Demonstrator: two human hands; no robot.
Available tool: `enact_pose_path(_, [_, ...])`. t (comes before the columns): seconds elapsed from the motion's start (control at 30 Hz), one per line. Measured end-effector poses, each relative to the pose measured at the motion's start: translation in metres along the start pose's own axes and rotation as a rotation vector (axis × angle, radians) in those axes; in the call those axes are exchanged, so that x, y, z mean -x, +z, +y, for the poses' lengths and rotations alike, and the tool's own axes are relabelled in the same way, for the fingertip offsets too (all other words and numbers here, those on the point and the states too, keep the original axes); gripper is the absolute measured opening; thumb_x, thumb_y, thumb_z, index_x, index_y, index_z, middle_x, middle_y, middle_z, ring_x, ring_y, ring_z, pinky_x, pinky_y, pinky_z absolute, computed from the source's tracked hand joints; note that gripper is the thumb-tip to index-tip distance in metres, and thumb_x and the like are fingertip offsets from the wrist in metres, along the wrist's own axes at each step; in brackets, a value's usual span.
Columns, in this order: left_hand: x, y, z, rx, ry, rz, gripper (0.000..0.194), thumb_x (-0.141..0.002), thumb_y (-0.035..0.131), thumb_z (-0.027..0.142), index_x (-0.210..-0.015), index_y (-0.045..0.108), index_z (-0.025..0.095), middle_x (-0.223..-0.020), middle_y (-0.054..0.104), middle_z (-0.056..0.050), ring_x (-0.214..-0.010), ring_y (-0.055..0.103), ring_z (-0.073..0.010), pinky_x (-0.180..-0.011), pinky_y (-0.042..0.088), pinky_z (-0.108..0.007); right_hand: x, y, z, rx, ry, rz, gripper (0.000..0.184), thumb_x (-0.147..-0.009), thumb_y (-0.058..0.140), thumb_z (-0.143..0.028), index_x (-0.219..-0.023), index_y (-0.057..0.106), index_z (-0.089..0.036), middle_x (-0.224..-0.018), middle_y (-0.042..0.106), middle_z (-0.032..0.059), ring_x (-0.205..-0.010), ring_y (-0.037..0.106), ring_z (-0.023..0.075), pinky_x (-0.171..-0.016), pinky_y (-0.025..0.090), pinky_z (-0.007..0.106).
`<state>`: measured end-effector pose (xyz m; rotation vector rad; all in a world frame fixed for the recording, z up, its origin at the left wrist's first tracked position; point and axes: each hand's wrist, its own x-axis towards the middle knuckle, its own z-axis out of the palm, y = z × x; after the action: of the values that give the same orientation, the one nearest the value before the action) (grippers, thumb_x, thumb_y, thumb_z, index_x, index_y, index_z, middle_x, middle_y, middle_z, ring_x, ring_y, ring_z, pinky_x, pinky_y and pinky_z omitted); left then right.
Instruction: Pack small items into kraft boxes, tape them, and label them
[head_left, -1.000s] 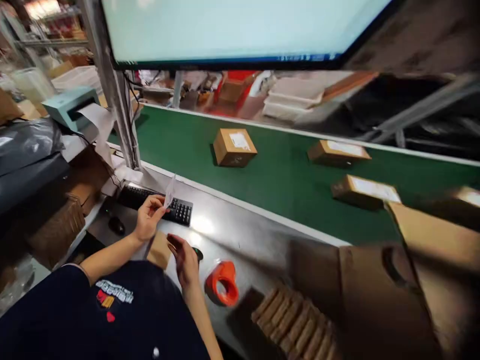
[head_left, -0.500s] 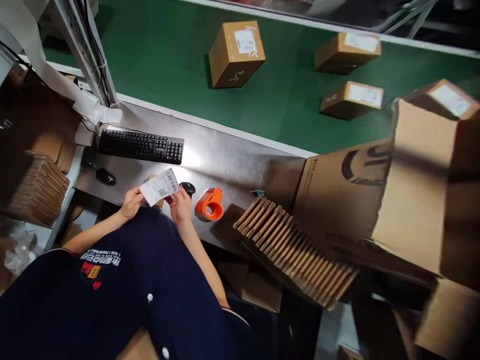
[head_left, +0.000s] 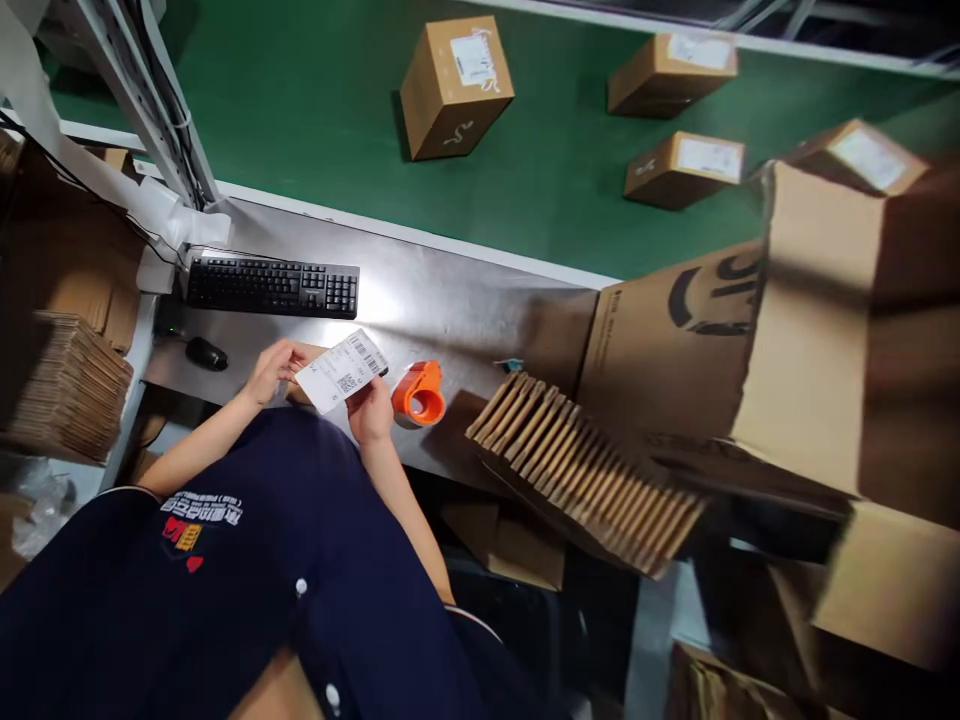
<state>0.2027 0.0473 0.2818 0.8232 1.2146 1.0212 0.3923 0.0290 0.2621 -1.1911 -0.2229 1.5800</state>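
The whole view had slid a little, and the left hand, well left of the orange tape dispenser, had come away from the paper toward the small box, its fingers curled close together; whether they gripped the box or only touched it could not be told. The right hand, just left of the dispenser, had fingers and thumb clamped on the lower right edge of the label, which had shifted toward the dispenser and was held printed side up over the box, so the right hand alone seemed to bear it, leaving the left free for the box. As for numbers, one green belt ran beyond the dispenser, one big open carton stood to its right, and two clear rows of folded cardboard showed, one right of it and one far to its left. Four labelled boxes were beyond it on the belt, one keyboard lay left of it, and one mouse farther left
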Motion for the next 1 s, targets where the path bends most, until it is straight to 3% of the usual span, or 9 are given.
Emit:
enact_pose_path(0.07, [-0.008, 0.001, 0.011, -0.056, -0.088, -0.105, 0.039, -0.074, 0.078, 0.056, -0.084, 0.071, 0.018, -0.076, 0.070, -0.002, -0.065, 0.060, -0.0141, -0.058, 0.048, -0.026, -0.002, -0.001, -0.003, 0.056, 0.016, -0.028, 0.020, -0.074, 0.069, -0.041, -0.083, 0.071, -0.024, -0.079, 0.079, 0.0012, -0.095, 0.078, 0.0250, -0.075, 0.066, 0.033])
enact_pose_path(0.13, [-0.013, 0.003, 0.018, -0.142, -0.125, -0.197, 0.032, -0.069, 0.083, 0.045, -0.077, 0.067, 0.018, -0.068, 0.065, 0.002, -0.060, 0.056, -0.0116, -0.058, 0.044, -0.024, -0.005, -0.004, -0.005, 0.137, 0.053, -0.066, 0.019, -0.071, 0.071, -0.041, -0.078, 0.069, -0.023, -0.072, 0.075, 0.0014, -0.093, 0.077, 0.0267, -0.076, 0.065, 0.035])
enact_pose_path(0.2, [-0.015, 0.004, 0.019, -0.208, -0.110, -0.210, 0.030, -0.066, 0.083, 0.039, -0.071, 0.064, 0.018, -0.063, 0.061, 0.004, -0.059, 0.053, -0.0105, -0.059, 0.042, -0.025, -0.009, -0.009, -0.007, 0.218, 0.089, -0.082, 0.023, -0.072, 0.073, -0.045, -0.077, 0.068, -0.023, -0.070, 0.074, 0.0023, -0.087, 0.076, 0.0257, -0.072, 0.064, 0.034])
enact_pose_path(0.33, [-0.010, 0.005, 0.007, -0.221, -0.115, -0.026, 0.026, -0.066, 0.081, 0.039, -0.070, 0.064, 0.018, -0.061, 0.058, 0.004, -0.057, 0.049, -0.0102, -0.056, 0.039, -0.025, -0.013, -0.018, -0.007, 0.313, 0.116, -0.061, 0.041, -0.079, 0.070, -0.063, -0.077, 0.069, -0.022, -0.071, 0.072, 0.0033, -0.067, 0.068, 0.0184, -0.062, 0.058, 0.031])
enact_pose_path(0.5, [-0.003, 0.002, -0.017, -0.201, -0.202, 0.162, 0.024, -0.068, 0.080, 0.036, -0.069, 0.064, 0.019, -0.057, 0.056, 0.004, -0.053, 0.045, -0.0092, -0.051, 0.035, -0.023, -0.013, -0.023, 0.005, 0.382, 0.062, -0.094, 0.037, -0.069, 0.086, -0.055, -0.072, 0.069, -0.022, -0.066, 0.066, -0.0015, -0.061, 0.058, 0.0128, -0.063, 0.054, 0.028])
enact_pose_path(0.7, [-0.004, -0.001, -0.038, -0.214, -0.221, 0.239, 0.023, -0.071, 0.079, 0.037, -0.070, 0.066, 0.019, -0.057, 0.056, 0.004, -0.052, 0.045, -0.0098, -0.051, 0.034, -0.024, -0.026, -0.026, 0.024, 0.523, -0.038, -0.113, 0.040, -0.071, 0.083, -0.060, -0.079, 0.071, -0.022, -0.076, 0.074, 0.0017, -0.071, 0.066, 0.0180, -0.072, 0.057, 0.034])
enact_pose_path(0.83, [-0.010, -0.005, -0.050, -0.257, -0.206, 0.267, 0.020, -0.072, 0.078, 0.035, -0.070, 0.067, 0.019, -0.060, 0.060, 0.002, -0.056, 0.049, -0.0114, -0.057, 0.041, -0.026, -0.041, -0.031, 0.036, 0.773, -0.161, -0.100, 0.035, -0.076, 0.075, -0.056, -0.075, 0.070, -0.022, -0.074, 0.072, 0.0026, -0.072, 0.065, 0.0203, -0.074, 0.056, 0.036])
enact_pose_path(1.0, [-0.014, -0.013, -0.063, -0.374, -0.174, 0.292, 0.013, -0.069, 0.075, 0.030, -0.068, 0.069, 0.019, -0.068, 0.066, 0.001, -0.065, 0.056, -0.0136, -0.066, 0.044, -0.027, -0.051, -0.033, 0.044, 1.054, -0.310, -0.026, 0.015, -0.080, 0.068, -0.035, -0.072, 0.070, -0.022, -0.116, 0.071, 0.0125, -0.098, 0.065, 0.0232, -0.085, 0.056, 0.038])
